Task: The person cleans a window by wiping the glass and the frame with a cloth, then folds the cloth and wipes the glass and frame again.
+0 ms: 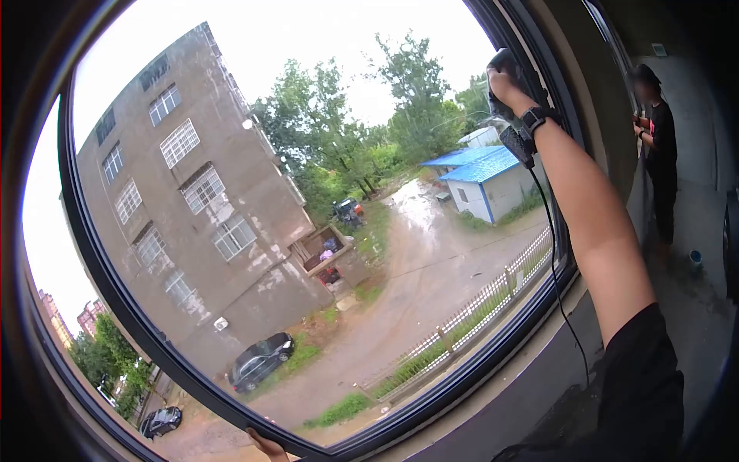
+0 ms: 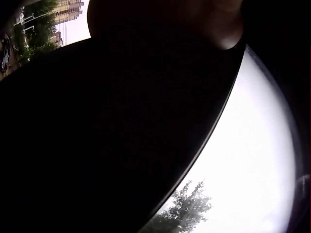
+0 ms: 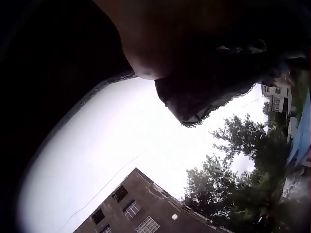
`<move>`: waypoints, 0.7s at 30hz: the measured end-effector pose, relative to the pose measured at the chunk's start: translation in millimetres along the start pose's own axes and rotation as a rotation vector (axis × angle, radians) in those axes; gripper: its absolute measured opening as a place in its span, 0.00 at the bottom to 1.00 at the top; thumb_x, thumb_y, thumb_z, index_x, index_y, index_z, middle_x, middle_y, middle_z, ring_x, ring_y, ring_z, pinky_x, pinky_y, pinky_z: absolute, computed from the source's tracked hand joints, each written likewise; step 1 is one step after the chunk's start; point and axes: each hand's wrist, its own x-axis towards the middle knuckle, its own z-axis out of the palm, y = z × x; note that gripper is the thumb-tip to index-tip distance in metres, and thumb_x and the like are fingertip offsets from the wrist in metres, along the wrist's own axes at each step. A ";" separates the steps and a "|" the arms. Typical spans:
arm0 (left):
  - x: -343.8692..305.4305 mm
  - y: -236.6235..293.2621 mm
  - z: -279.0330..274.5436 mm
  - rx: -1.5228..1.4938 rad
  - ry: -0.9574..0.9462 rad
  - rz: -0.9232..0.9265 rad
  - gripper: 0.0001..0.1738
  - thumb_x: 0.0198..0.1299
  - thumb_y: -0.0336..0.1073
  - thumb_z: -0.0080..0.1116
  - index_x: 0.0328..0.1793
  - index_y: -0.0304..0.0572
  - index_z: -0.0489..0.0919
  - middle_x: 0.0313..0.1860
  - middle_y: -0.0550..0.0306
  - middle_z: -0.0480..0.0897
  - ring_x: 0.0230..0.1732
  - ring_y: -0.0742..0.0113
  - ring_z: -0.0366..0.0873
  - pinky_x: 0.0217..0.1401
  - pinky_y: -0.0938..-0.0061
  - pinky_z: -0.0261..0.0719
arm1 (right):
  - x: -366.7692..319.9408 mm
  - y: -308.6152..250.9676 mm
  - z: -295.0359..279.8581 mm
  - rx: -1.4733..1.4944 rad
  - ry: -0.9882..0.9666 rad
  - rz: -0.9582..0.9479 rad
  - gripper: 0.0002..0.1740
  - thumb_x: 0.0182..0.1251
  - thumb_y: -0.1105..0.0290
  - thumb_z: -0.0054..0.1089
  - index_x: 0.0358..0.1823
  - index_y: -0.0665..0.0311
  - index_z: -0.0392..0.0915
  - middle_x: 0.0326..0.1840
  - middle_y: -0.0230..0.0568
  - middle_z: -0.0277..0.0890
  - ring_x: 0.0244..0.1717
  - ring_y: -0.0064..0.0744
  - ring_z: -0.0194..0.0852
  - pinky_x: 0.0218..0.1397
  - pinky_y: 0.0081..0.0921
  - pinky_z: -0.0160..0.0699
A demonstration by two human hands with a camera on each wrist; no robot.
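Note:
My right hand [image 1: 504,86] is raised to the upper right of a large window pane [image 1: 331,146], beside the dark frame. It holds a dark, crumpled cloth [image 1: 504,60] against the glass. In the right wrist view the cloth [image 3: 194,104] has a frayed edge, and part of the hand [image 3: 146,58] shows above it. Low in the head view, my left hand [image 1: 267,446] grips the bottom of the black window frame [image 1: 208,396]; most of that hand is cut off by the picture edge. The left wrist view is mostly dark, with the left hand [image 2: 165,19] at its top.
A black cable [image 1: 550,254] hangs from the camera unit [image 1: 517,145] on my right wrist. Farther right, another person [image 1: 660,146] in dark clothes stands by the wall, with a small blue container [image 1: 695,258] near the floor. Outside are a building [image 1: 185,169] and parked cars.

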 end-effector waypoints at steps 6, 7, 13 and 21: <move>-28.6 -3.9 39.3 -0.041 -0.098 0.034 0.31 0.62 0.64 0.50 0.46 0.39 0.70 0.30 0.55 0.77 0.25 0.68 0.76 0.27 0.78 0.76 | -131.6 -205.2 25.0 0.101 0.032 -0.630 0.29 0.67 0.50 0.49 0.66 0.55 0.64 0.68 0.51 0.63 0.68 0.53 0.59 0.71 0.45 0.57; -33.0 1.1 46.6 -0.029 -0.138 0.034 0.32 0.62 0.64 0.50 0.48 0.37 0.70 0.31 0.55 0.77 0.28 0.68 0.76 0.31 0.77 0.76 | -164.3 -238.6 37.3 0.166 0.093 -0.822 0.26 0.68 0.52 0.50 0.63 0.55 0.67 0.66 0.47 0.66 0.66 0.52 0.62 0.70 0.46 0.60; -41.9 9.4 66.2 -0.014 -0.334 0.035 0.32 0.65 0.55 0.51 0.62 0.35 0.65 0.50 0.51 0.74 0.50 0.67 0.72 0.52 0.75 0.70 | -372.1 -360.3 94.7 0.429 0.002 -1.285 0.17 0.67 0.63 0.54 0.56 0.56 0.74 0.61 0.36 0.72 0.67 0.44 0.64 0.71 0.43 0.60; -170.2 108.1 -23.5 -0.543 -0.334 -0.257 0.53 0.52 0.59 0.63 0.76 0.40 0.50 0.73 0.51 0.57 0.73 0.58 0.53 0.74 0.62 0.51 | -705.5 -281.7 -26.9 1.239 -1.665 0.528 0.21 0.77 0.63 0.39 0.61 0.71 0.67 0.50 0.33 0.73 0.48 0.17 0.67 0.54 0.15 0.65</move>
